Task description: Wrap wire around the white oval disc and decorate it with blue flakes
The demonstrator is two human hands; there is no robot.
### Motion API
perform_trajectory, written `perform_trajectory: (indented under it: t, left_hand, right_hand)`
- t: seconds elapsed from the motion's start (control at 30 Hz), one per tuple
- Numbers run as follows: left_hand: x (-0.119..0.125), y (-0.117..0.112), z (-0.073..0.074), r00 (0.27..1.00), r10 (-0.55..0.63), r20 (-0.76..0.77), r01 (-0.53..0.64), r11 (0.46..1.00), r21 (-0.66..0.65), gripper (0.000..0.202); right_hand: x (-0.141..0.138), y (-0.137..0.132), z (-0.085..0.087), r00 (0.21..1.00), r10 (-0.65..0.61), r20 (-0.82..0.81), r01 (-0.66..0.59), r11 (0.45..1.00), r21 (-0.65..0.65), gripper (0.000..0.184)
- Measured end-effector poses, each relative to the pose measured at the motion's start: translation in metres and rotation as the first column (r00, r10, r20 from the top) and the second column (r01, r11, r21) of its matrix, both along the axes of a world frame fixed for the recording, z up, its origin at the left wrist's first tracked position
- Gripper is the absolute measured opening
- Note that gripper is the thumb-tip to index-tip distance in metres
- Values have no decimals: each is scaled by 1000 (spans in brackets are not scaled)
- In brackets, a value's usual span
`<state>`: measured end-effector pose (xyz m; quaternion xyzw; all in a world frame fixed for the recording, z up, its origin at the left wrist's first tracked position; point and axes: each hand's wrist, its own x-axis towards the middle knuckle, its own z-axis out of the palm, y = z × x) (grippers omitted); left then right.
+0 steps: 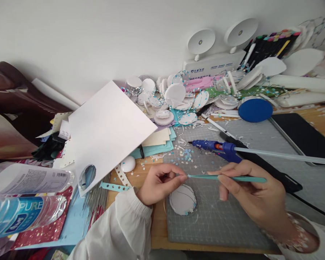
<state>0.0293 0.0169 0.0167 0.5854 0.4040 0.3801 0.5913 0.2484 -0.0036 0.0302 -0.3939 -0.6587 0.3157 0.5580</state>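
Observation:
My right hand (256, 193) holds teal tweezers (241, 178), level and pointing left. At their tips is a tiny pale-blue piece (189, 176), touching or nearly touching the pinched thumb and forefinger of my left hand (164, 182). Whatever those fingertips grip is too small to make out. Just below them, a white foam disc (182, 199) with thin wire around it and a few blue bits on its lower edge lies on the grey cutting mat (219, 224). Small blue and white star- or flower-shaped cutouts (187, 155) are scattered beyond my hands.
A blue glue gun (216, 147) with a long glue stick lies behind my right hand. A white board (111, 133) leans at left, near a water bottle (27, 215). Wire-wrapped discs (174, 93) pile along the wall. A phone (306, 133) and blue round lid (255, 109) are at right.

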Motion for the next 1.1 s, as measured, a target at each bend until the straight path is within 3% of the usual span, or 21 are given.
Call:
perform_trajectory:
  t: [0.1, 0.2, 0.27, 0.37, 0.43, 0.57, 0.77, 1.1]
  left_hand:
    - [0, 3, 2, 998, 44, -32, -44, 999, -6, 36]
    - [0, 6, 3, 992, 100, -74, -99, 995, 22, 49]
    - [-1, 6, 3, 990, 114, -88, -113, 993, 25, 59]
    - [-2, 5, 2, 993, 92, -75, -91, 996, 11, 66]
    - [-3, 3, 3, 997, 66, -32, -66, 998, -9, 66]
    - [-3, 3, 5, 993, 60, 102, -48, 991, -122, 59]
    - [-1, 3, 0, 972, 134, 194, -83, 964, -251, 53]
    - [2, 2, 4, 940, 281, 191, -219, 931, -293, 53]
  right_hand:
    - [1, -2, 2, 996, -87, 21, 86, 994, 71, 17]
    - [0, -2, 10, 972, -170, 163, 133, 968, 212, 19]
    - [-1, 1, 16, 921, -168, 352, 35, 934, 355, 18]
    - [-6, 9, 22, 815, -190, 547, -185, 810, 556, 12]
    - [-13, 13, 22, 771, -216, 599, -284, 725, 628, 13]
    - [-33, 17, 19, 723, -263, 639, -361, 644, 674, 26]
    - [-46, 15, 12, 736, -276, 618, -345, 633, 693, 23]
    - [-41, 17, 1, 711, -248, 658, -370, 664, 650, 18]
